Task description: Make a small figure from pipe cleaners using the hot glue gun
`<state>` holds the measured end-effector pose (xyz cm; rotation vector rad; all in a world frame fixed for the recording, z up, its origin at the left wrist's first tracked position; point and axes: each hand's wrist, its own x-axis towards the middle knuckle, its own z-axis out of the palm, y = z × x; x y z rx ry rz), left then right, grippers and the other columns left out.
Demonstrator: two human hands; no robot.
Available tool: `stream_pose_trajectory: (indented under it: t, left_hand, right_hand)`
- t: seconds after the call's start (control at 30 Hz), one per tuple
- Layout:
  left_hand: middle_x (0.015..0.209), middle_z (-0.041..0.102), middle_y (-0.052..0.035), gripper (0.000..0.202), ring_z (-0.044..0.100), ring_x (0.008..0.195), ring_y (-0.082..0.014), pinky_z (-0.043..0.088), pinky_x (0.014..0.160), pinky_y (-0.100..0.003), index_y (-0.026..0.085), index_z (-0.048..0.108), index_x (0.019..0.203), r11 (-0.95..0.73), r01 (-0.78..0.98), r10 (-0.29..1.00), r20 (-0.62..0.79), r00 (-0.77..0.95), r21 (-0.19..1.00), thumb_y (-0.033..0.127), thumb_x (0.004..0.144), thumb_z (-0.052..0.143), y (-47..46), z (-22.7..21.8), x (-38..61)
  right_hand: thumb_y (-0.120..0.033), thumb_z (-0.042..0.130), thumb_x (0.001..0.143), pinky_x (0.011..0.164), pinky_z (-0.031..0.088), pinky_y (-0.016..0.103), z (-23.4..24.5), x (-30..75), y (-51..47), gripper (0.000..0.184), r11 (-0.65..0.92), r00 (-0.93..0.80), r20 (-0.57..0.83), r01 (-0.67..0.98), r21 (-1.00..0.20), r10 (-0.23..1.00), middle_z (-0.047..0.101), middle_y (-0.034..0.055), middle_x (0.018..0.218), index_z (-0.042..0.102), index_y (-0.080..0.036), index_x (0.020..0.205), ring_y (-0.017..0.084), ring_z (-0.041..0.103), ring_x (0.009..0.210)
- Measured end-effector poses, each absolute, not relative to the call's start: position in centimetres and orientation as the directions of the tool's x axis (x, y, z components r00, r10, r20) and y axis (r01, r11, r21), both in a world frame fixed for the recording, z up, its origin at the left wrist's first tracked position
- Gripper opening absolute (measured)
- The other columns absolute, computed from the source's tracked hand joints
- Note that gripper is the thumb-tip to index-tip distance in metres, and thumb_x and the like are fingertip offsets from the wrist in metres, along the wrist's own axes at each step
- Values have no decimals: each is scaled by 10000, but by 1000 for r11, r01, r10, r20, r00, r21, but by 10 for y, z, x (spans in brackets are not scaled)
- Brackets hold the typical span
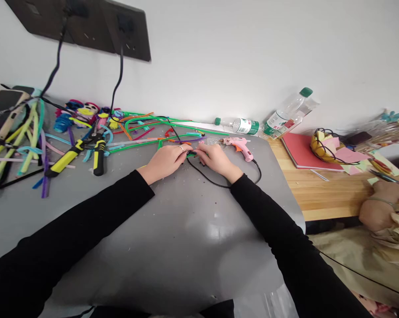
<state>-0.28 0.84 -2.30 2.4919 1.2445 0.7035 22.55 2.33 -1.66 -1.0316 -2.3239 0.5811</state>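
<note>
My left hand (165, 162) and my right hand (219, 160) meet over the grey table, fingertips pinched close together. Between them shows a bit of green pipe cleaner (190, 154), mostly hidden by the fingers; its shape cannot be made out. Just right of my right hand lies a pink glue gun (236, 145) with an orange trigger, its black cord (204, 176) looping beneath my hands. Behind the hands are long green pipe cleaners (143, 143) and scattered coloured scraps. Yellow-and-black pliers (83, 152) rest open to the left of my left hand.
Bundled pipe cleaners (30, 137) and small fuzzy figures (87, 112) crowd the left back. Plastic bottles (247, 126) lie and lean along the wall. On the wooden table (295, 185) at right are a red folder (299, 150) and another person's hand (385, 194). Plugged cords hang from sockets (133, 33).
</note>
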Motion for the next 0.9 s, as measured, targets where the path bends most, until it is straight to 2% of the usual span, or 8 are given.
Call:
stream_pose_trajectory:
  t: [0.23,0.37,0.53,0.67,0.9]
  left_hand:
    - [954,803,-79,430,754,870,-249,506,723,-310,183,695,1294,-564,708,826,295,480,425,254,1049,349,7,-20,-2]
    - [949,798,-75,429,755,888,-250,498,732,-309,185,690,1299,-548,716,836,286,468,432,230,1044,348,7,-18,-2]
    - [929,790,-79,430,745,859,-246,482,717,-308,172,691,1288,-546,720,838,286,465,429,224,1040,343,6,-16,-1]
    - [912,783,-83,438,739,833,-247,471,704,-312,165,697,1268,-543,722,840,289,460,428,209,1033,330,6,-16,-1]
    - [886,779,-74,424,735,818,-236,471,693,-303,173,695,1265,-565,705,825,320,466,429,229,1041,339,7,-17,-2]
  right_hand:
    - [-326,456,1077,628,370,255,-13,223,20,336,603,-567,284,520,-605,773,526,-49,559,454,-224,757,120,473,523]
    - [-347,468,1076,634,357,253,-12,223,19,332,612,-565,297,519,-597,770,537,-43,585,532,-208,781,117,466,544]
    - [-393,570,1045,645,354,250,-14,224,21,252,623,-558,322,515,-588,765,566,-40,628,684,-184,960,118,460,572]
    - [-396,638,1006,641,363,241,-16,225,22,236,635,-567,329,512,-578,755,597,-25,676,723,-176,1003,117,463,594]
    - [-398,633,1008,648,372,247,-13,225,22,243,637,-590,304,507,-581,748,656,-1,717,745,-183,1021,127,476,613]
